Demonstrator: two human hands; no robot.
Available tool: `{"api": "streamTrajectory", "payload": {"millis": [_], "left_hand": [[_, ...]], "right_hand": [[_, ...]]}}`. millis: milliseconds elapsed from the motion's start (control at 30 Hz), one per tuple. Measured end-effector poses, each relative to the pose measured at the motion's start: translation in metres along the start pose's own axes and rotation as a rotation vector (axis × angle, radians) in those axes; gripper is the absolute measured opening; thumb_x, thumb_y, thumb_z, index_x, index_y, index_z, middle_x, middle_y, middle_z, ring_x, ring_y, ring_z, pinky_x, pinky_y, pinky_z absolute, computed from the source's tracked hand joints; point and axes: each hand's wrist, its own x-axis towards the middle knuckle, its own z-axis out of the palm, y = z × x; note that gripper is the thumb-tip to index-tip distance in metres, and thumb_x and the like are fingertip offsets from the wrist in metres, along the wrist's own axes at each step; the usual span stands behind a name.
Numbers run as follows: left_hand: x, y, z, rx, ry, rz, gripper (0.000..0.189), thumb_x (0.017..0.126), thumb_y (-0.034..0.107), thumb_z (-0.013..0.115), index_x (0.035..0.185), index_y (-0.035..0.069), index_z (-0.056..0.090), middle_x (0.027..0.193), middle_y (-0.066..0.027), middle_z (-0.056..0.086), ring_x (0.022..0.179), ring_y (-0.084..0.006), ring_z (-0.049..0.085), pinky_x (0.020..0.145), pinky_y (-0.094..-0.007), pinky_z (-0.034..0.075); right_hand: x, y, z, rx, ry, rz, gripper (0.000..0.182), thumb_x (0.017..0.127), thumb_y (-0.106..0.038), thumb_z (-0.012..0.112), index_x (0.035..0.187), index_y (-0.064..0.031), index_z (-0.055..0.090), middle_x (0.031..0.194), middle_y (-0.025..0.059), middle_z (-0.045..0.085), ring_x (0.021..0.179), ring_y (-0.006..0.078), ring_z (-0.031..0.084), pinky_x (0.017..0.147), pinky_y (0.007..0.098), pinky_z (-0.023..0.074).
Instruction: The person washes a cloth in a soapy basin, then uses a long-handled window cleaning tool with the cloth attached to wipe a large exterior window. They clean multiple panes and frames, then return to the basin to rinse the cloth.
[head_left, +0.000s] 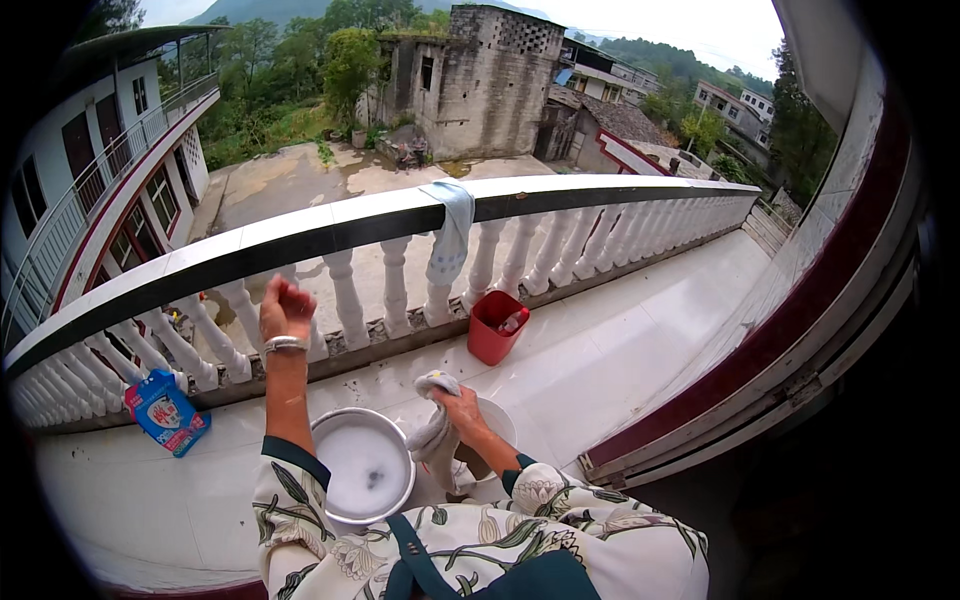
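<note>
My right hand (463, 414) grips a bunched light grey cloth (433, 437), which hangs beside and partly over a white bucket (504, 429). Much of the bucket is hidden by the cloth and my forearm. Raised in front of the balustrade, my left hand (287, 309) has its fingers curled in and holds nothing that I can see. A silver bangle (286, 343) circles that wrist. Below it on the floor stands a round metal basin (409, 487) full of white suds, with a dark patch in the foam.
A red plastic bin (491, 337) holding a bottle stands by the white balustrade (349, 300). A light blue towel (450, 232) hangs over the rail. On the left, a blue detergent bag (169, 412) leans near the balusters. The tiled floor (600, 337) looks shiny.
</note>
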Motion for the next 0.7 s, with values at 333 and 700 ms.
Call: {"api": "streamTrajectory", "payload": {"millis": [333, 700], "left_hand": [[-0.259, -0.046, 0.235, -0.590, -1.072, -1.088, 0.075, 0.088, 0.058, 0.019, 0.074, -0.002, 0.060, 0.065, -0.0107, 0.059, 0.057, -0.0180, 0.058, 0.052, -0.0262, 0.046], [-0.269, -0.094, 0.233, -0.887, -1.281, -0.824, 0.090, 0.082, 0.067, 0.008, 0.087, -0.004, 0.062, 0.080, -0.0113, 0.060, 0.067, -0.0189, 0.057, 0.062, -0.0265, 0.044]], "right_hand": [[-0.023, 0.013, -0.111, 0.097, 0.328, 0.021, 0.021, 0.079, -0.013, 0.061, 0.098, -0.0053, 0.059, 0.083, 0.0010, 0.058, 0.066, 0.0107, 0.052, 0.056, 0.0245, 0.0421], [0.012, 0.012, -0.106, 0.122, 0.156, 0.037, 0.022, 0.078, -0.017, 0.062, 0.096, -0.0058, 0.056, 0.079, -0.0002, 0.053, 0.065, 0.0107, 0.048, 0.058, 0.0245, 0.0400]]}}
